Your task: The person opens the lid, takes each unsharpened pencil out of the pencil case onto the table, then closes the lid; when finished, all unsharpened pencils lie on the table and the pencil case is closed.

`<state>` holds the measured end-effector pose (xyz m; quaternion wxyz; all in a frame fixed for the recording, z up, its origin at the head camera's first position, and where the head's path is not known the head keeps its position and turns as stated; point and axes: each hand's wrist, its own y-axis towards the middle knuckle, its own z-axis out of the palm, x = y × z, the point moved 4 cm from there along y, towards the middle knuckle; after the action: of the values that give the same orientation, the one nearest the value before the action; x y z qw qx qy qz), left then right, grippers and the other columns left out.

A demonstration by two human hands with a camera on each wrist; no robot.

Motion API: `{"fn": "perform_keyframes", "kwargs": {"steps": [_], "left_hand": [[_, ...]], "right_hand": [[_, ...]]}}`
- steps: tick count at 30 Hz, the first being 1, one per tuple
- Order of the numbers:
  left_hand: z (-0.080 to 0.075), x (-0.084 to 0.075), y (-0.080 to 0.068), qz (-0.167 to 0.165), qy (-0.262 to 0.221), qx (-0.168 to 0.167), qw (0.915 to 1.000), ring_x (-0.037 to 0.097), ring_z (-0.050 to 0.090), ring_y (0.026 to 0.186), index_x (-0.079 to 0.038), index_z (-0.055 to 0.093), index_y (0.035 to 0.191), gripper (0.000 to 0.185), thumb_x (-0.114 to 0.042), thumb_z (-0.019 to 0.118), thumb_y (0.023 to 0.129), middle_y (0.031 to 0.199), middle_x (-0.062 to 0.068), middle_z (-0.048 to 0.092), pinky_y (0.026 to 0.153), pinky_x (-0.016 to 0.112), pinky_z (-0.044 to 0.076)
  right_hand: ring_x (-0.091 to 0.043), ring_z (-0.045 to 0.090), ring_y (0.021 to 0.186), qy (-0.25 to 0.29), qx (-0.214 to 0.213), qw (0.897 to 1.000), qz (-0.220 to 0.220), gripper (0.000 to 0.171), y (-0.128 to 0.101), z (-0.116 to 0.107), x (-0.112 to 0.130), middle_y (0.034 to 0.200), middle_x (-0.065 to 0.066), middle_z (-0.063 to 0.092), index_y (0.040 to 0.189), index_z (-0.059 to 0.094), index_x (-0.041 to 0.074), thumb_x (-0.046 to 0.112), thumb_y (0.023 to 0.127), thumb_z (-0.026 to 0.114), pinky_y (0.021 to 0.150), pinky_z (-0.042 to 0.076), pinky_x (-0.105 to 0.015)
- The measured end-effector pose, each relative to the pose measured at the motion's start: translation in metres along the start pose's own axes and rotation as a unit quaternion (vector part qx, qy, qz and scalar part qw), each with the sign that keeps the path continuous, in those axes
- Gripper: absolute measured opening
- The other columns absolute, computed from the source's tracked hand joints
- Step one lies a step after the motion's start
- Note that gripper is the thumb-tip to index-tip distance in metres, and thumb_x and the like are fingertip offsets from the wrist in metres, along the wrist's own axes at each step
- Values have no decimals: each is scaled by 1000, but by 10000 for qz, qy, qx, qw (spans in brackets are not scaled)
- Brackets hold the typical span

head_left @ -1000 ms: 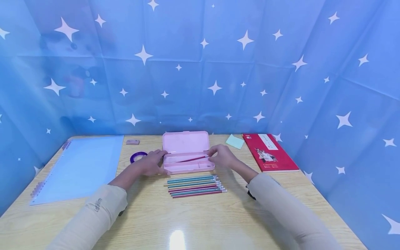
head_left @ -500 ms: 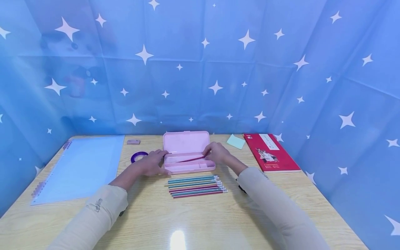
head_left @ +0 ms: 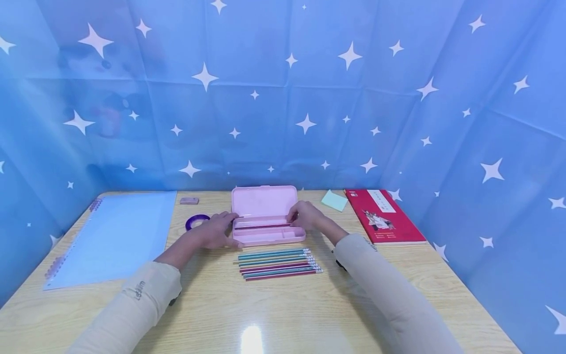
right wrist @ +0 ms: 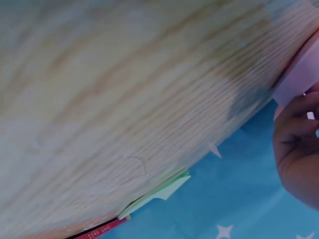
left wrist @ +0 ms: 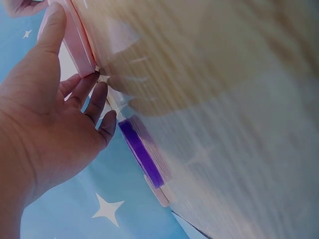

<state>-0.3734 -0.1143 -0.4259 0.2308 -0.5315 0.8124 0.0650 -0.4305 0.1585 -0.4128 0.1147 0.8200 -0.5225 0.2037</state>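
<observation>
A pale blue spiral notebook [head_left: 112, 236] lies along the left edge of the desk [head_left: 283, 314]. Right of it, toward the back edge, sit a small eraser [head_left: 189, 200] and a purple tape roll [head_left: 196, 221]. The left hand [head_left: 215, 231] rests against the left end of the open pink pencil case [head_left: 265, 216], thumb along its front wall and fingers fairly straight at its end. The case stands at the middle of the back edge, with a red pencil [head_left: 261, 226] lying in its tray. In front of it lies a row of pencils [head_left: 278, 263]. The right hand [head_left: 306, 216] pinches the red pencil's right end. Further right lie a green sticky note [head_left: 333, 200] and a red book [head_left: 382, 216] by the right edge.
</observation>
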Motion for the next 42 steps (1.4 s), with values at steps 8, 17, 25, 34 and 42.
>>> {"fn": "perform_keyframes", "kwargs": {"steps": [8,17,25,34,42], "left_hand": [[0,1,0,-53,21,0,10000,46,18,146,-8,24,157,105,-60,73,80,161,22,20,114,64,23],[1,0,1,-51,4,21,10000,46,18,146,-9,24,157,105,-61,73,80,161,22,21,114,65,23],[0,1,0,-61,11,42,10000,45,18,147,-9,24,157,105,-61,73,80,161,22,20,114,64,23],[0,1,0,33,-12,-1,10000,47,19,146,-7,24,157,106,-62,73,80,161,23,22,114,65,23],[0,0,0,24,-65,-32,10000,46,20,146,-7,26,156,106,-62,73,79,160,22,23,114,64,24]], "right_hand": [[-17,63,94,-420,268,9976,-473,23,-4,3,7,98,-2,71,102,75,8,-8,92,60,92,54,-36],[-25,62,112,-290,112,9963,-804,23,-15,-2,8,113,-7,69,117,69,5,1,97,58,100,50,-42],[-17,61,87,1255,-770,9853,-867,14,-25,-14,13,100,-2,71,106,75,5,9,95,67,76,53,-30],[-18,66,87,1706,-1079,9752,-905,10,-35,-13,36,94,-4,72,98,77,3,2,89,72,76,58,-27],[-15,65,83,1428,-1252,9779,-881,8,-40,-12,42,93,-2,73,95,78,6,4,89,73,71,57,-26]]}}
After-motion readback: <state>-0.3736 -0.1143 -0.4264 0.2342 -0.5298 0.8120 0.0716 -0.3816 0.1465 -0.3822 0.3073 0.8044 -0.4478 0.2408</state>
